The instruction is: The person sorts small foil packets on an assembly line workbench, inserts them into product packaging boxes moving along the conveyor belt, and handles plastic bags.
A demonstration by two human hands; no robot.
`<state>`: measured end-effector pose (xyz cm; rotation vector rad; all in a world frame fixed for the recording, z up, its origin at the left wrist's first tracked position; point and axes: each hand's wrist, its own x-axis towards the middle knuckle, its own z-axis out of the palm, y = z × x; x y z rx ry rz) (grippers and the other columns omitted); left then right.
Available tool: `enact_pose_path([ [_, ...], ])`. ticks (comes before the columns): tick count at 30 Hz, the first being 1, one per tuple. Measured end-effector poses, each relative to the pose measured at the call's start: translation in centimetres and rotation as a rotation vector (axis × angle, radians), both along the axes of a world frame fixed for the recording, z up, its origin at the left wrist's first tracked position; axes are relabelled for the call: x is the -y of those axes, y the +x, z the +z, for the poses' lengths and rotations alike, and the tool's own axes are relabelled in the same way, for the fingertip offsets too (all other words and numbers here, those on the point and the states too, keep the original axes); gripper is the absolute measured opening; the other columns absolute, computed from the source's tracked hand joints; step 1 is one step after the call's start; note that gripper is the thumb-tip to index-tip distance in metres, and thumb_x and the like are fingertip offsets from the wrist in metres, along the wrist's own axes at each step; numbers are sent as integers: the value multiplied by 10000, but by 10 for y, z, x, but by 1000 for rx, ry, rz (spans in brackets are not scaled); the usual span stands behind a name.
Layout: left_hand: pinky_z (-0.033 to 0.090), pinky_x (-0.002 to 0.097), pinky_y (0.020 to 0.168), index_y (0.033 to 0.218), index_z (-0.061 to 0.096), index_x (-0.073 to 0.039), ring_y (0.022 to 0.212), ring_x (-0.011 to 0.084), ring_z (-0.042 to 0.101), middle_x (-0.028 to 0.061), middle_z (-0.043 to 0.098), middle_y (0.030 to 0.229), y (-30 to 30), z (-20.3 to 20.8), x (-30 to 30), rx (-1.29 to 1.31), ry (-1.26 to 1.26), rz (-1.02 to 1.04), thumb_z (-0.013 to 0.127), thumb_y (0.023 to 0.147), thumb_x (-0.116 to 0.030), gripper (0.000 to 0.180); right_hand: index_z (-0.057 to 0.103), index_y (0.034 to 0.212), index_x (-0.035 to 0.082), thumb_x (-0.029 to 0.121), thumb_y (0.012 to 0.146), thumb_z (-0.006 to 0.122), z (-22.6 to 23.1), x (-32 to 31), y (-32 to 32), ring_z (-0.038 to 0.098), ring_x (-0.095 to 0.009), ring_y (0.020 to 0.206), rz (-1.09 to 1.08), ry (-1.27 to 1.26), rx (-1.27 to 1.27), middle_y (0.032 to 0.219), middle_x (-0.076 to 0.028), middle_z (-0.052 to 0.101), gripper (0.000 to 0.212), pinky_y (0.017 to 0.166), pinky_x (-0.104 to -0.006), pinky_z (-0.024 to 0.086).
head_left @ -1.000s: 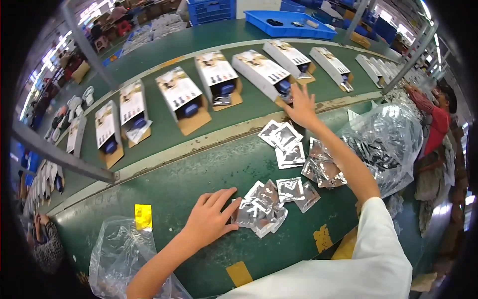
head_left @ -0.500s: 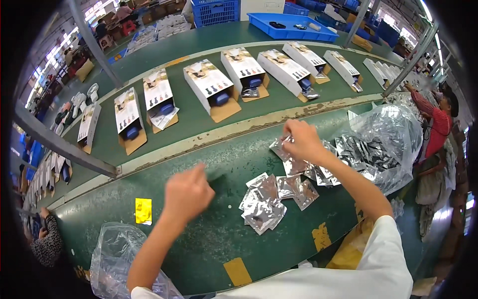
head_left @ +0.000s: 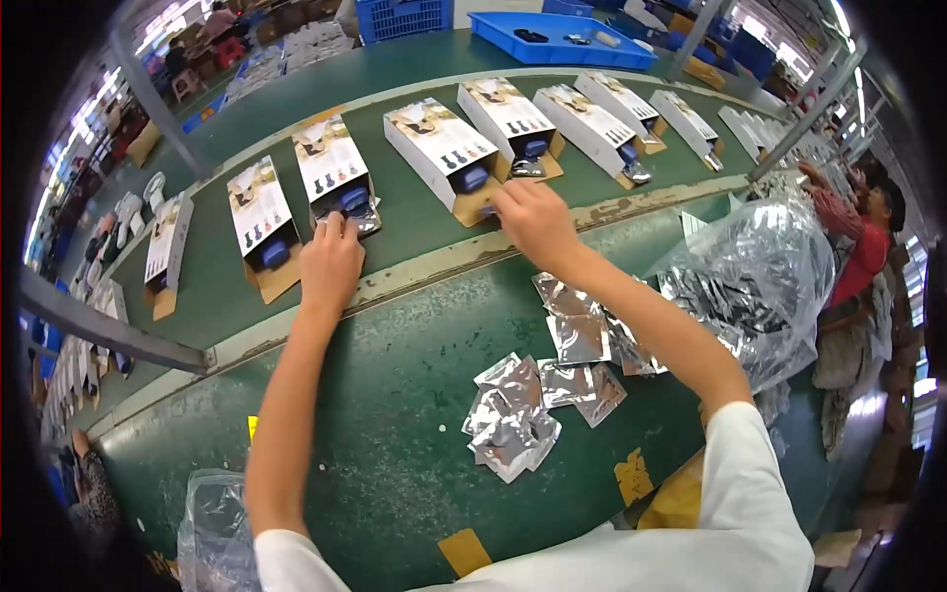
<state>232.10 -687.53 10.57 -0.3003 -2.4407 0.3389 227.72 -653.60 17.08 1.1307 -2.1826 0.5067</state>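
Observation:
My left hand (head_left: 332, 261) is at the open end of a white printed box (head_left: 330, 158), fingers curled. Between its fingers and the box mouth is a silver foil packet (head_left: 366, 219), beside a dark blue item (head_left: 352, 200). My right hand (head_left: 538, 225) pinches a small foil packet (head_left: 486, 210), mostly hidden by the fingers, at the brown flap of another printed box (head_left: 434, 138). A blue item (head_left: 473, 179) shows inside that box. Loose silver packets (head_left: 513, 419) lie in a pile on the green table (head_left: 395, 424), with more packets (head_left: 577, 337) to the right.
A clear plastic bag (head_left: 764, 286) full of silver packets stands at the right. Another clear bag (head_left: 212, 528) lies at the lower left, near a yellow packet (head_left: 253, 427) partly behind my forearm. Metal posts (head_left: 109, 331) and a blue tray (head_left: 562, 44) stand around the belt. A co-worker (head_left: 868, 237) is at right.
Both hands have reached forward from the table to the box mouths, the right one from the packets. A silver packet now shows at the left hand's box. The boxes have shifted right.

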Motion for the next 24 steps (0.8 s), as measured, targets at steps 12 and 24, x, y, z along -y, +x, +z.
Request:
enact_pose_path([
  [12, 496, 520, 959, 1257, 633, -78, 1218, 366, 598, 199, 578, 1375, 155, 38, -61, 344, 468, -425, 700, 839, -253, 459, 536, 1380, -15, 405, 906, 738, -31, 8, 27, 536, -398, 1295, -99, 212, 378, 1385, -227, 559, 665, 1077, -439, 451],
  [24, 478, 427, 965, 1162, 664, -126, 1173, 254, 612, 73, 638, 1247, 275, 21, -14, 420, 567, -594, 790, 816, -251, 389, 624, 1103, 88, 105, 770, 829, 7, 18, 151, 618, -340, 1041, -77, 400, 638, 1084, -112, 573, 391, 857, -423, 530],
])
